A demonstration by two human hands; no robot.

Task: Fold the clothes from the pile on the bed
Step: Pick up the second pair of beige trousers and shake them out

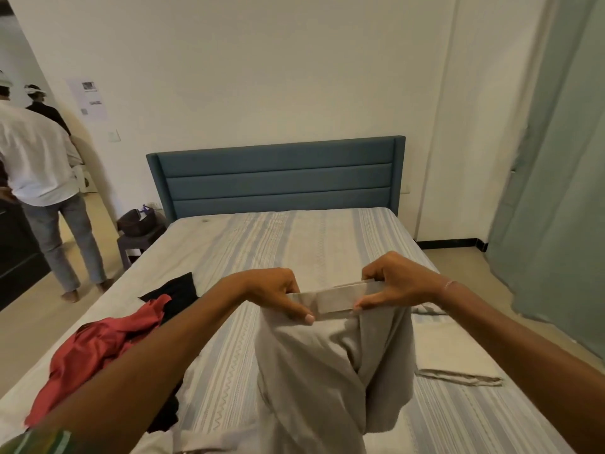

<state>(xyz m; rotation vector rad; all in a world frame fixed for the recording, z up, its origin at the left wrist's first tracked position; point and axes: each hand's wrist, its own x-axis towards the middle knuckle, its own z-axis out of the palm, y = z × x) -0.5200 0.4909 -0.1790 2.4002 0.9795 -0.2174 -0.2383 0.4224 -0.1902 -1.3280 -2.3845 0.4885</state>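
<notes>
Beige trousers (pixel 327 371) hang over the striped bed (pixel 262 244), waistband up. Our left hand (pixel 278 294) and right hand (pixel 393 286) each pinch a waistband end. We should pull it taut and match the legs before laying flat. Red garment (pixel 98 348) waits left.

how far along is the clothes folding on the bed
Done: one folded beige piece lies flat on the bed, at the right. In hand: the left hand and right hand pinch the waistband of grey trousers, held up and unfolded. Left: a red garment and a black garment lie crumpled at the left.
</notes>
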